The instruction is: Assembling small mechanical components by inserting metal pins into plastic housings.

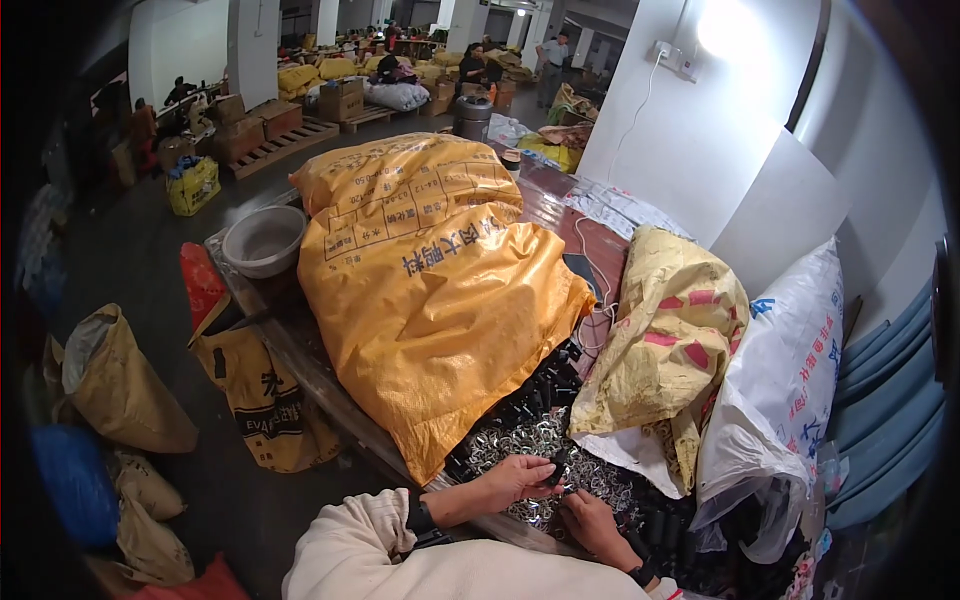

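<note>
My left hand (pixel 517 476) pinches a small black part (pixel 557 466) over a heap of small silver metal rings (pixel 520 437) on the table. My right hand (pixel 588 520) is just below and to the right, fingers curled near the same spot; what it holds is too small to tell. Black cylindrical parts (pixel 545 385) lie in a pile just beyond the rings. Both wrists wear dark bands, and my cream sleeves come in from the lower edge.
A large orange woven sack (pixel 440 290) fills the table ahead, a yellow sack (pixel 670 340) and a white sack (pixel 790 380) stand to the right. A grey basin (pixel 263 240) sits at the far left corner. Tan bags (pixel 120 380) stand on the floor left. People work far behind.
</note>
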A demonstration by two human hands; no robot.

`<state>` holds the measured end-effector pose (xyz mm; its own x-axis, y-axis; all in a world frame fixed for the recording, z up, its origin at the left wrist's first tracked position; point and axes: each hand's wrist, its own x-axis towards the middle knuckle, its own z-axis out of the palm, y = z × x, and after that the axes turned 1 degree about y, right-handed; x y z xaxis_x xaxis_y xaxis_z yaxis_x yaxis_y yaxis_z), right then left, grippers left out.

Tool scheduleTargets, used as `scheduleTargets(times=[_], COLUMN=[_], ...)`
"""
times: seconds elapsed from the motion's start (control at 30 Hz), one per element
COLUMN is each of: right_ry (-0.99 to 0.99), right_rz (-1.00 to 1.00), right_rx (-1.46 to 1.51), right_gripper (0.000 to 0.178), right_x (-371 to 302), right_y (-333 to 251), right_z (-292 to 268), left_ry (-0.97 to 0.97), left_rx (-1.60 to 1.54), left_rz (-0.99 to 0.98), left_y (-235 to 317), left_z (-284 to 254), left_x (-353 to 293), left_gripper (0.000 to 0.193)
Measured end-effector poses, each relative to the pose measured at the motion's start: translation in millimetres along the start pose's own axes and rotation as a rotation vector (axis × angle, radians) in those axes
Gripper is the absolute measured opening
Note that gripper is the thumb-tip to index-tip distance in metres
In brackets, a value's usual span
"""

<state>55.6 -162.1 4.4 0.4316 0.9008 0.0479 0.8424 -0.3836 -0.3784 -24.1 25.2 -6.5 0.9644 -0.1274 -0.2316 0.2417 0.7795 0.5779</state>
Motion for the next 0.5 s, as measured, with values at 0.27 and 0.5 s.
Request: scheduleTargets(times=[0.27, 0.5], right_ry=[0.124, 0.12], right_rz=[0.164, 0.418], right_rx=[0.268, 0.869], right_gripper=[0.009, 0.012], right_x=[-1.0, 1.9], right_y=[5.9, -1.2], right_z=[-10.2, -20.5], left_ry=[0.012, -0.005], left_rx=[0.048, 0.088], left_rz=[-0.015, -0.032], left_y=[-4.1, -13.9], left_z=[-0.9, 11.1], left_x=[3.4, 7.7], left_gripper=[0.022, 0.023])
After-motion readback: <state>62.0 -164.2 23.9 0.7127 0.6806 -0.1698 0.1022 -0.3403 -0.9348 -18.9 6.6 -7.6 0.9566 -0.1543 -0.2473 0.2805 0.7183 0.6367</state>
